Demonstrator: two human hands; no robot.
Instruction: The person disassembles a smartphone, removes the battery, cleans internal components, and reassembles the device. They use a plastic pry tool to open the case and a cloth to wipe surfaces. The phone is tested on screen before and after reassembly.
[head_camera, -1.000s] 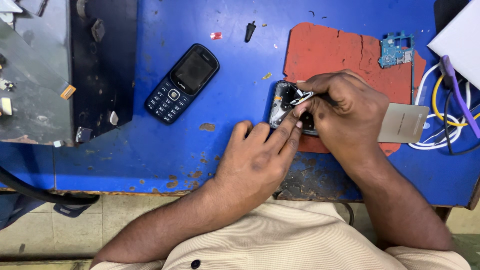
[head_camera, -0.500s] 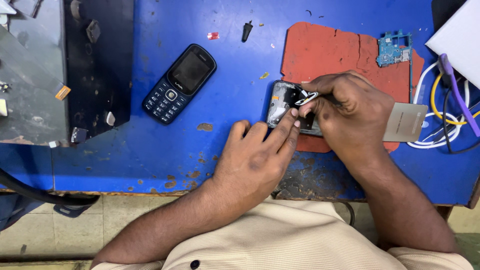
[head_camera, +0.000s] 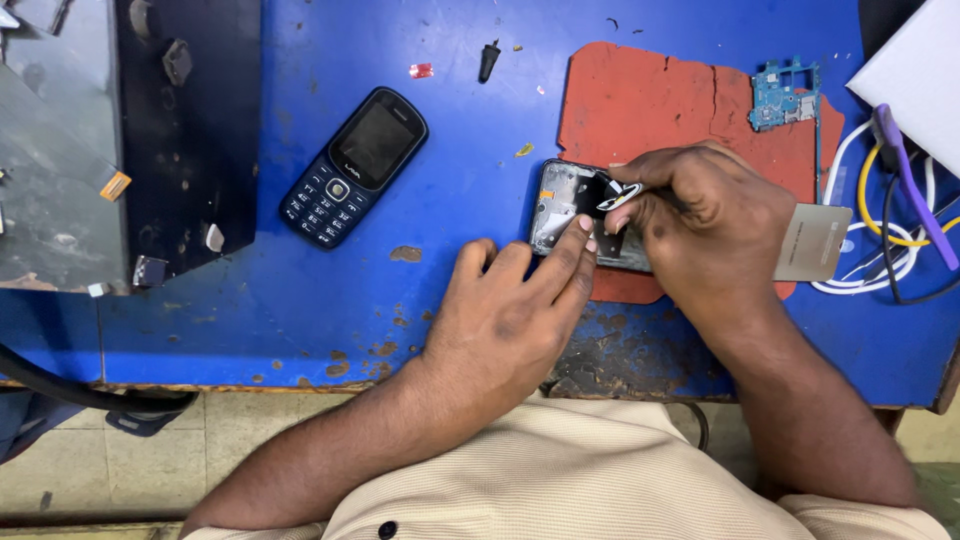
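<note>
Since the earlier frames little has shifted: both hands keep their places over the opened phone, and the view sits slightly differently on the bench. The opened phone (head_camera: 568, 208), back cover off, lies right of centre, its left part on the blue table (head_camera: 300, 290) and its right part over the edge of the red mat (head_camera: 660, 105). The left hand (head_camera: 505, 320) comes up from the lower centre, palm down, fingers extended and loosely spread; the index fingertip presses the lower edge of the phone, pinning rather than grasping. The right hand (head_camera: 715, 225) reaches in from the lower right, wrist bent, fingers curled tight. Thumb and forefinger pinch a small black-and-white piece (head_camera: 615, 195) just above the phone's interior. A dark blue keypad phone (head_camera: 355, 165) lies tilted at upper left centre, well apart from the hands. A small blue circuit board (head_camera: 785, 92) rests at the mat's upper right. A grey card (head_camera: 812, 242) lies just right of the right hand.
</note>
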